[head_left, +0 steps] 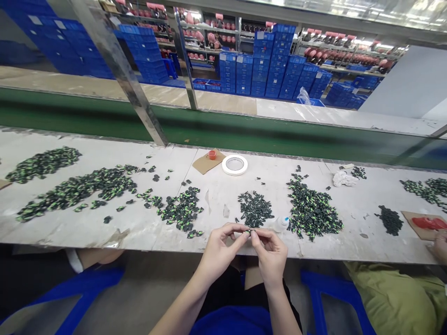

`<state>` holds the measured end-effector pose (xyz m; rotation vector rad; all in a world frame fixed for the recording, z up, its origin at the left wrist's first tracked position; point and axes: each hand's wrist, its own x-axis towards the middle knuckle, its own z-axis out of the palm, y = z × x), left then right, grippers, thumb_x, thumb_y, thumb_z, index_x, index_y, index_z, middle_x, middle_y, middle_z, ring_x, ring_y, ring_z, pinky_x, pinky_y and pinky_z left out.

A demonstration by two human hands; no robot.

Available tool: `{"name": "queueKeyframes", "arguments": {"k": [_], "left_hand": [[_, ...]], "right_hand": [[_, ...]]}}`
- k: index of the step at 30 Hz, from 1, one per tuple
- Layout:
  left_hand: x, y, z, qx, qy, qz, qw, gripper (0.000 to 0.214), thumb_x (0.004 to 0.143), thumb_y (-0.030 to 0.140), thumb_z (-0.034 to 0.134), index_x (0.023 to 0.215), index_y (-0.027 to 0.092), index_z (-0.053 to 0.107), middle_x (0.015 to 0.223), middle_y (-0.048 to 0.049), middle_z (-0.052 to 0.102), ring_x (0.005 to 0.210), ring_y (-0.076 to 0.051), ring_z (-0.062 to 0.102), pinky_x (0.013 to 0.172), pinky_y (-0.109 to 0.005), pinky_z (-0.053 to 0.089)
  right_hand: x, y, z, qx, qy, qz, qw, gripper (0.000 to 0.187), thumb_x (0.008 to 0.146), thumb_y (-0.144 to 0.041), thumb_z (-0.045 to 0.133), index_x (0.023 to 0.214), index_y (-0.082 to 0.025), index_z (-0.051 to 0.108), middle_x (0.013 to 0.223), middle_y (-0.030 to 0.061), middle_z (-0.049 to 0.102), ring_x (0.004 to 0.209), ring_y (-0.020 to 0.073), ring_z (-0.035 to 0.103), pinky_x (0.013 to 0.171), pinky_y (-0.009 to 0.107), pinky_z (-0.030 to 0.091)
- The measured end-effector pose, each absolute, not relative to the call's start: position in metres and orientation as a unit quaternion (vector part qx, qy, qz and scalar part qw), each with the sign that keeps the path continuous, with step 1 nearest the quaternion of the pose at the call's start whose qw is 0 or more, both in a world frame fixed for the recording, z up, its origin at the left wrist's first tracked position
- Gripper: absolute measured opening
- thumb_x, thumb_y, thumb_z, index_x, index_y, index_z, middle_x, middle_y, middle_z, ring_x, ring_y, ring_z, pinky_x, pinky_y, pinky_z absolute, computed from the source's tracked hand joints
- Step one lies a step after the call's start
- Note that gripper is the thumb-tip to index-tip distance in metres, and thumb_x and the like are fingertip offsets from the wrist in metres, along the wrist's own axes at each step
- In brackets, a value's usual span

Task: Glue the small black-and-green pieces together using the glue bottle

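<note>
My left hand [225,244] and my right hand [268,251] meet at the front edge of the table. Both pinch a small black-and-green part [249,231] between thumbs and fingertips; most of it is hidden by the fingers. Just beyond them lies a pile of small dark pieces [255,208]. Beside my right hand is a small white bottle with a blue tip [281,224]. A large heap of black-and-green parts [312,209] spreads to the right of it, and another heap of similar parts [181,208] lies to the left.
A white tape roll [225,165] lies near a cardboard piece [200,165] with a small red cup [212,154]. Long heaps of parts [77,188] cover the left. At right are a crumpled white tissue [344,179] and a co-worker's hand [440,245]. A metal post [139,104] rises behind.
</note>
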<state>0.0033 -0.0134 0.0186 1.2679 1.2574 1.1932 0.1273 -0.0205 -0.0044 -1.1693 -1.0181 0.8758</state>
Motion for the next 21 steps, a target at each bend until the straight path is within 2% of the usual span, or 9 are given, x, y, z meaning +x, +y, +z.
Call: {"name": "queueKeyframes", "arguments": {"k": [2, 5, 10, 15, 21], "left_hand": [[0.004, -0.014, 0.022, 0.52, 0.519, 0.491, 0.469, 0.018, 0.074, 0.031, 0.066, 0.083, 0.018, 0.075, 0.081, -0.0066, 0.074, 0.071, -0.017, 0.063, 0.067, -0.027, 0.051], [0.004, -0.014, 0.025, 0.538, 0.522, 0.48, 0.456, 0.017, 0.074, 0.03, 0.065, 0.082, 0.019, 0.075, 0.08, -0.0055, 0.073, 0.07, -0.016, 0.06, 0.067, -0.027, 0.051], [0.001, -0.013, 0.031, 0.591, 0.515, 0.444, 0.435, 0.015, 0.075, 0.027, 0.063, 0.083, 0.021, 0.074, 0.082, -0.0047, 0.071, 0.075, -0.017, 0.059, 0.072, -0.028, 0.049], [0.001, -0.012, 0.034, 0.615, 0.503, 0.431, 0.428, 0.015, 0.076, 0.024, 0.061, 0.085, 0.023, 0.073, 0.084, -0.0038, 0.07, 0.078, -0.017, 0.06, 0.073, -0.029, 0.049], [0.006, -0.017, 0.035, 0.595, 0.525, 0.44, 0.421, 0.012, 0.075, 0.023, 0.063, 0.082, 0.022, 0.073, 0.083, -0.0039, 0.069, 0.079, -0.018, 0.063, 0.072, -0.029, 0.051]], "right_hand": [[0.131, -0.021, -0.003, -0.519, -0.458, 0.376, 0.617, 0.012, 0.074, -0.026, 0.073, 0.083, -0.018, 0.071, 0.074, 0.0042, 0.074, 0.068, 0.0176, 0.071, 0.064, 0.028, 0.06], [0.142, -0.02, 0.002, -0.5, -0.52, 0.374, 0.583, 0.025, 0.074, -0.022, 0.071, 0.099, -0.019, 0.07, 0.077, 0.0041, 0.075, 0.067, 0.0171, 0.072, 0.066, 0.028, 0.061], [0.159, -0.016, 0.016, -0.459, -0.623, 0.352, 0.526, 0.033, 0.077, -0.019, 0.067, 0.11, -0.02, 0.066, 0.082, 0.0038, 0.074, 0.07, 0.0162, 0.072, 0.07, 0.029, 0.062], [0.165, -0.012, 0.022, -0.454, -0.668, 0.338, 0.483, 0.032, 0.077, -0.017, 0.065, 0.109, -0.02, 0.063, 0.076, 0.0013, 0.072, 0.07, 0.0159, 0.07, 0.071, 0.029, 0.06], [0.161, -0.01, 0.018, -0.457, -0.655, 0.351, 0.488, 0.025, 0.075, -0.017, 0.065, 0.099, -0.02, 0.062, 0.069, -0.0007, 0.066, 0.064, 0.0139, 0.066, 0.063, 0.025, 0.056]]}}
